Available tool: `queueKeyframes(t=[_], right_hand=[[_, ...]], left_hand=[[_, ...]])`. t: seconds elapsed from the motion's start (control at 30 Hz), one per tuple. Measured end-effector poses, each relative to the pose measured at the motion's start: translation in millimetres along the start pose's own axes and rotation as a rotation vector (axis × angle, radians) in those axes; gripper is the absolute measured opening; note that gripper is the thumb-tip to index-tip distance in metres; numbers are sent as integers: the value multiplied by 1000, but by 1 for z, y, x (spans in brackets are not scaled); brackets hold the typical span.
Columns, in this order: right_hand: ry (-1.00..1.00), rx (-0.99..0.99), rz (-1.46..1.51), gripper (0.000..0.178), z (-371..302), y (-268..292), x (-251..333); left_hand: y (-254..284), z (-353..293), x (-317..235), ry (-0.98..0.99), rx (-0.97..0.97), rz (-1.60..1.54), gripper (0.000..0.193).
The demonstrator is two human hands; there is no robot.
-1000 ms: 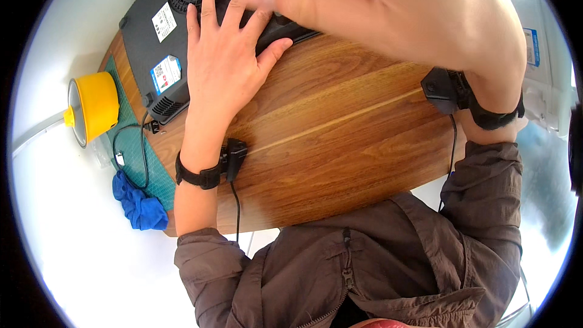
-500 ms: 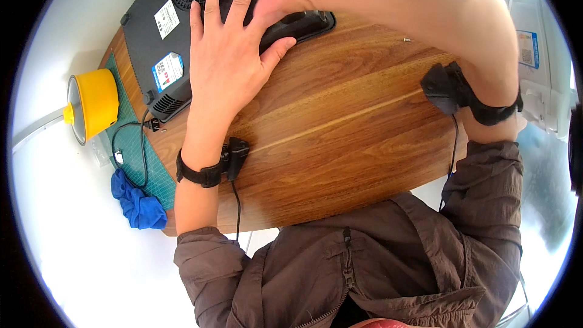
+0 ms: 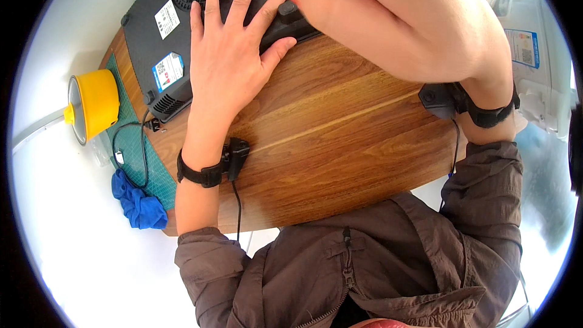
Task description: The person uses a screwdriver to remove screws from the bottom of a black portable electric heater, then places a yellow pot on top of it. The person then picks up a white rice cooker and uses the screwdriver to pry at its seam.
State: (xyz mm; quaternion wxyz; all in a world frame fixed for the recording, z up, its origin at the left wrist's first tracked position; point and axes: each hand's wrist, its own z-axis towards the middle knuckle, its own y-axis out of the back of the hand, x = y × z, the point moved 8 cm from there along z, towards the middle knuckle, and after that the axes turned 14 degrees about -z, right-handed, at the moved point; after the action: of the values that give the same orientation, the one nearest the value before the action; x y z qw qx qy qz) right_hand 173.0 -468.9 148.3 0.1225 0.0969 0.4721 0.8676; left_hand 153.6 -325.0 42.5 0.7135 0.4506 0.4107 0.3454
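Pressing my left hand (image 3: 228, 67) flat, fingers (image 3: 214, 9) splayed wide, on the upturned black appliance (image 3: 158, 79) on the table (image 3: 340, 140); right hand (image 3: 388, 18) blurred, grip indeterminate.

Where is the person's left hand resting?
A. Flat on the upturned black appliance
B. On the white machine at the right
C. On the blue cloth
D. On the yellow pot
A: the left hand lies spread, fingers open, on the black appliance, apart from pot and cloth.
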Motion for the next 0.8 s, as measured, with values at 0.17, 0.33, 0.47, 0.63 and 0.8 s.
queueKeyframes(t=[0.17,0.33,0.47,0.63,0.8], right_hand=[[-5,-3,-3,26,0,1,-1],[-14,-5,-9,27,-2,4,-2],[-15,-5,-9,27,-3,5,-2],[-17,-10,-14,28,-3,5,-2],[-14,-21,-13,29,-4,5,-2]], left_hand=[[4,2,-9,-54,-4,122,54],[5,4,-16,-75,-13,189,55],[2,3,-11,-23,49,160,55],[6,2,-17,-99,-26,201,55],[4,3,-14,-101,-6,200,55]])
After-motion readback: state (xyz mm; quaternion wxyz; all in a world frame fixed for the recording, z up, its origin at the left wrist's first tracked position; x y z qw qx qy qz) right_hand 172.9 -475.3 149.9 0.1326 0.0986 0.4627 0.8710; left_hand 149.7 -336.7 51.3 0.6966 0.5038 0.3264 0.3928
